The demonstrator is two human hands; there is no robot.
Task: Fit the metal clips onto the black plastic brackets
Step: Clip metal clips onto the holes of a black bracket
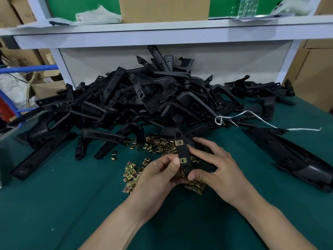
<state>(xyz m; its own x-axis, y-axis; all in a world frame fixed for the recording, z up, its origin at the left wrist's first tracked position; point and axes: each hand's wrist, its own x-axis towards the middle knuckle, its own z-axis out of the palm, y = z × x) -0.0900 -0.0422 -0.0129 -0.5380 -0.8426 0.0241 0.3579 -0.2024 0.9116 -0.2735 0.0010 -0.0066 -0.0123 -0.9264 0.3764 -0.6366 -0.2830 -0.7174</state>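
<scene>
Centrally, left hand and right hand on bracket edges, over clips.

Loose clips partly under right hand

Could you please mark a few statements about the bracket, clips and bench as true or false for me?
1. The left hand and the right hand both hold one black bracket. True.
2. That bracket carries no clips yet. False: two fitted clips sit on it.
3. Loose clips lie on the green mat around the hands. True.
4. The pile of brackets lies nearer the person than the hands. False: it lies beyond them, toward the shelf.
5. A white string trails across the right side of the mat. True.
</scene>
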